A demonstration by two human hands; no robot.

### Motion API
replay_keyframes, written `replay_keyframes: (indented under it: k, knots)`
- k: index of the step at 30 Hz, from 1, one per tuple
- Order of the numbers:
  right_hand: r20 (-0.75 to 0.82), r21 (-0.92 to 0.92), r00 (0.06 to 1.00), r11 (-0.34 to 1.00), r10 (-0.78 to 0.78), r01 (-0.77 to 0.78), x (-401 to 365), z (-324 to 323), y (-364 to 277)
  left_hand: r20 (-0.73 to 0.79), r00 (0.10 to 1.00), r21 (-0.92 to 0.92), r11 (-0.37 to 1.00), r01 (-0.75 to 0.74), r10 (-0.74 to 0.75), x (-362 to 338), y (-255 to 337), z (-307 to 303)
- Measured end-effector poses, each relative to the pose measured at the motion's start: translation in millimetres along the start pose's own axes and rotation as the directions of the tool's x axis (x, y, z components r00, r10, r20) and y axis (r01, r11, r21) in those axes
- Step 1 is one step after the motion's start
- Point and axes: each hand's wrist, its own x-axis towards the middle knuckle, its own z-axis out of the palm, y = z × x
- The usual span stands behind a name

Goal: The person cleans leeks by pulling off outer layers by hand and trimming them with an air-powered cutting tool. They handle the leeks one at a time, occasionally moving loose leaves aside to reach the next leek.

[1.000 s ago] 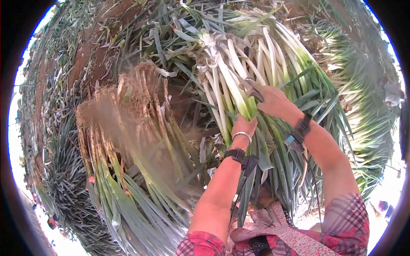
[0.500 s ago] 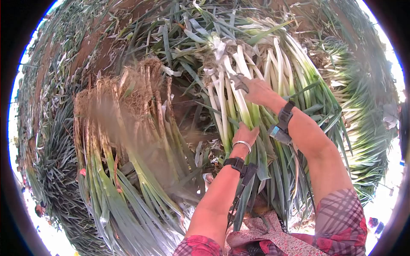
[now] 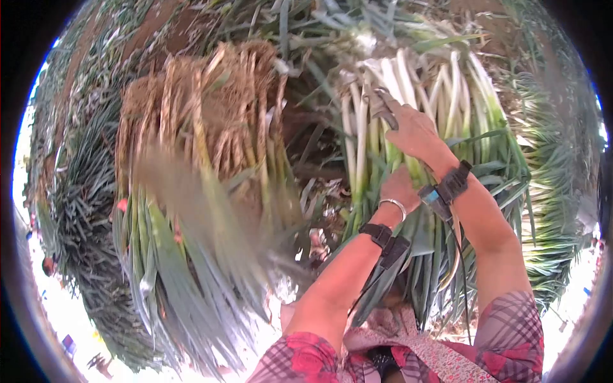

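Observation:
Several green onions with clean white stalks (image 3: 405, 80) lie in a pile, white ends away from me. My left hand (image 3: 400, 187), with a white bracelet, is closed around green onions at the lower part of their pale stalks. Further up, my right hand (image 3: 412, 127) reaches over the white stalks; its fingers are pressed together, partly covered by something grey and worn. Whether they grip a stalk I cannot make out.
Left of my hands lies a bundle of unpeeled onions with brown roots (image 3: 242, 83) and long green leaves (image 3: 185, 274). A long row of cleaned onions (image 3: 549, 191) runs along the right. More green leaves (image 3: 76, 223) cover the far left.
The view has shifted, so the bundles appear further up and right. Both hands remain at the white-stalked pile, and my left hand sits nearer to my right hand.

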Motion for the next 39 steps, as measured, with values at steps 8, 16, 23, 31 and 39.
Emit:
replay_keyframes:
  k: [8, 16, 23, 31, 39]
  knots:
    - [0.393, 0.221, 0.852, 0.935, -0.345, 0.276, -96, 53, -112, -0.676, 0.732, 0.088, 0.978, 0.188, -0.08, -114, -180, -42]
    - [0.147, 0.289, 0.962, 0.94, -0.231, 0.181, -95, 96, -130, -0.512, 0.732, 0.424, 0.608, 0.671, -0.45, -84, -234, -101]
    - [0.434, 0.332, 0.851, 0.93, -0.297, 0.156, -167, 93, -128, -0.529, 0.759, 0.282, 0.765, 0.58, -0.381, -94, -232, -91]
    - [0.444, 0.394, 0.842, 0.911, -0.307, 0.124, -200, 79, -129, -0.389, 0.738, -0.23, 0.834, 0.502, -0.552, -104, -247, -100]
    - [0.336, 0.386, 0.906, 0.915, -0.257, 0.117, -155, 107, -135, -0.375, 0.78, -0.252, 0.865, 0.435, -0.501, -109, -244, -102]
